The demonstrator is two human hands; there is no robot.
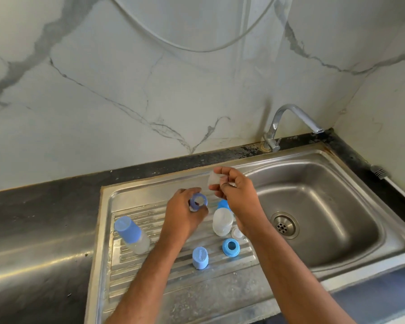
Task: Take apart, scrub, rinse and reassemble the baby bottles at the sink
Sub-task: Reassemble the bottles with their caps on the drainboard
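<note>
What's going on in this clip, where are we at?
A person is taking baby bottles apart over the drainboard. The left hand holds a blue collar ring; the right hand pinches a clear teat. A capped bottle, a loose cap and another ring wait nearby. The tap looks off.

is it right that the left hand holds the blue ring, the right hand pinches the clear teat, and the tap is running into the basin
Not quite. In the head view the tap is off, with no water falling into the basin. The rest holds: the left hand holds the blue ring and the right hand pinches the clear teat.
</note>
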